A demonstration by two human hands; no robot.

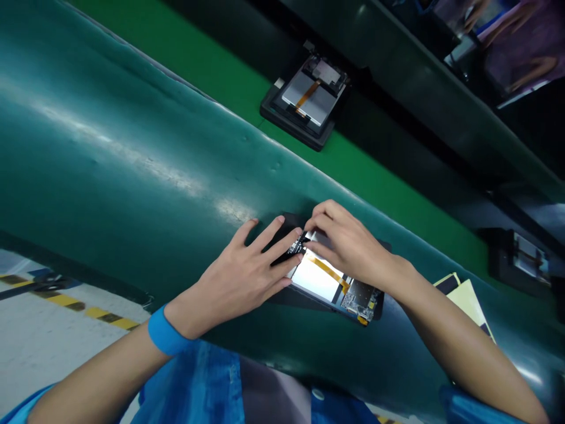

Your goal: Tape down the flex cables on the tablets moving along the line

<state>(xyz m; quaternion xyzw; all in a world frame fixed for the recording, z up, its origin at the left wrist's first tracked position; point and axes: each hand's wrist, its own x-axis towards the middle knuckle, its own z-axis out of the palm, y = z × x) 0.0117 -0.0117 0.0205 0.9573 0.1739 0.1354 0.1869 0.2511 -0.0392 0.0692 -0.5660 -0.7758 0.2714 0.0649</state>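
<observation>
An opened tablet [315,281] lies on a dark backing on the green bench, its inside facing up. Across its bright silver battery runs an orange flex cable [326,270], reaching a circuit board [359,299] at the right end. My left hand [242,274], with a blue band at the wrist, lies with fingers spread, the tips at the tablet's left end. Over the upper left part of the tablet, my right hand [348,244] has its fingers curled in a pinch near my left fingertips. Whatever sits between those right fingers is hidden.
A second opened tablet [311,97] rests in a black tray on the green strip beyond the bench edge. Another tablet [529,256] sits farther right. Yellow sheets [470,303] lie beside my right forearm. Another person's arms [512,26] show at the top right.
</observation>
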